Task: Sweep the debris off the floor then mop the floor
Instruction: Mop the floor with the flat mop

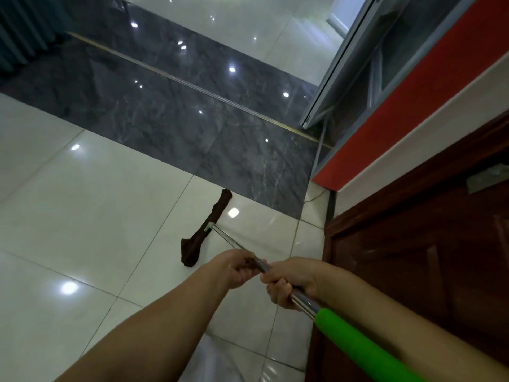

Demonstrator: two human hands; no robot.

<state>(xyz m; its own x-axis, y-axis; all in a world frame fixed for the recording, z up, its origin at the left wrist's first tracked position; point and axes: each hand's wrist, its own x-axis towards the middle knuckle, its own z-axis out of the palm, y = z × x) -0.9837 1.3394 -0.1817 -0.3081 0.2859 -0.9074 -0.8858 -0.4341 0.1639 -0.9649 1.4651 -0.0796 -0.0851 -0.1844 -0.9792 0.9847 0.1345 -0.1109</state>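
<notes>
Chrome catches the light along the mop handle [278,277], which both hands hold: the left hand [239,268] curls its fingers around the shaft further down, the right hand [289,282] wraps it just above the green foam grip [358,343], whose end runs out of view at the bottom. Brown mop cloth [209,230] lies on the pale floor tiles [82,216], its far tip near the dark marble strip [179,106]. Beside them stands a wooden door [427,257], cut off at the right.

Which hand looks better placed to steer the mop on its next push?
Probably the left hand: it grips the metal pole nearer the brown mop head. The right hand holds farther back, by the green grip.
</notes>
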